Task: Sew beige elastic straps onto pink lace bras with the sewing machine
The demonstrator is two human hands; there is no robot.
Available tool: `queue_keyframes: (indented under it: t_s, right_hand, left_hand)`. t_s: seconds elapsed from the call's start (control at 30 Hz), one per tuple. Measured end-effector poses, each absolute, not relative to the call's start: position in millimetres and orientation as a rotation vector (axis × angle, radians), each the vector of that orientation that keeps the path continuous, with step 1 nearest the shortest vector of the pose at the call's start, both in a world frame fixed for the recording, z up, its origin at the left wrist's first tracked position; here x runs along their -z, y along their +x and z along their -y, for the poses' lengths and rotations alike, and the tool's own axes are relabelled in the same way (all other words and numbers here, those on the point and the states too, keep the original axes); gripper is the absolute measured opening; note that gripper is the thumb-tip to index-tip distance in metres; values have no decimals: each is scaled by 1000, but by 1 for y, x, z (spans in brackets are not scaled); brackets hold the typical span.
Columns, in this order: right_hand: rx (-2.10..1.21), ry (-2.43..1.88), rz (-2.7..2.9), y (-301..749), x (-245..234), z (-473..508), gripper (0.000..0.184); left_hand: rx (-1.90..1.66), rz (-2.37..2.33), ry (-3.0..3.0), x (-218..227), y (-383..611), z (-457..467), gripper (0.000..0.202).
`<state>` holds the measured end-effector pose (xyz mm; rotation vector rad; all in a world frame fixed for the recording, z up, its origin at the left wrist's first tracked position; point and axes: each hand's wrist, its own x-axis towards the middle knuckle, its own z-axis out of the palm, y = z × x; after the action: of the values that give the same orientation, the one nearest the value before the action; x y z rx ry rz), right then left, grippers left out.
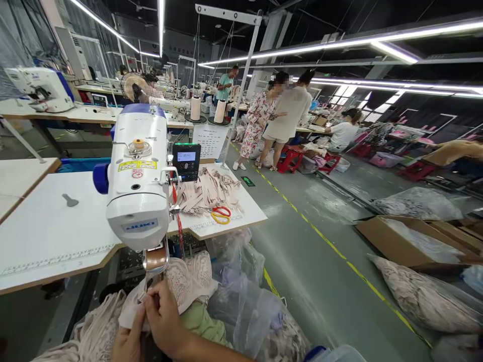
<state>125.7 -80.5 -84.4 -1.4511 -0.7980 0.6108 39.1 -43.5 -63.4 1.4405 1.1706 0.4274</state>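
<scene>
A white sewing machine (138,176) stands on a white table (49,236) in front of me. Under its needle end lies a pale pink lace garment piece (184,279). My right hand (164,314) pinches the lace just below the presser foot, fingers pressed together. My left hand (128,339) sits right beside it at the bottom edge, fingers curled onto the same lace. More beige fabric hangs to the lower left.
A heap of beige straps (207,188) and red and yellow scissors (221,213) lie on the table's right end. Clear plastic bags of fabric (245,306) sit below. Cardboard boxes (400,241) and bagged fabric line the aisle's right side. Several people stand and sit further back.
</scene>
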Motion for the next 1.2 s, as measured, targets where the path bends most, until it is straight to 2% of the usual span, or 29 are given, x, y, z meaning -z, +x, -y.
queue_keyframes:
  t_s: [0.1,0.23,0.33,0.4,0.5,0.6,0.77,0.87,1.2]
  right_hand:
    - [-673,-1388,791,127,86,80,20]
    - [-729,-1436,963,157,65,99,24]
    - [-464,-1491,1234,185,40,114,29]
    - [-564,-1415,1516,199,32,116,36]
    - [-852,-1403,1670,204,33,117,17]
    - [-952,-1514,1581,202,41,125,12]
    - [-539,-1735,1234,213,43,138,8]
    - [-422,-1754,1278,212,39,142,10]
    - [-270,-1638,1435,177,39,127,16]
  left_hand:
    - [-511,-1239,1271,57,34,42,56]
    - [-533,-1168,1607,37,20,30,47]
    - [-244,-1001,1827,13,11,28,49]
    - [-150,-882,1867,2,11,29,46]
    - [-139,-711,1836,-2,16,29,32]
    - [-102,-693,1687,6,17,30,29]
    - [-318,-752,1050,23,15,30,33]
    - [-376,-774,778,31,19,32,35]
    - [-629,-916,830,36,41,52,28]
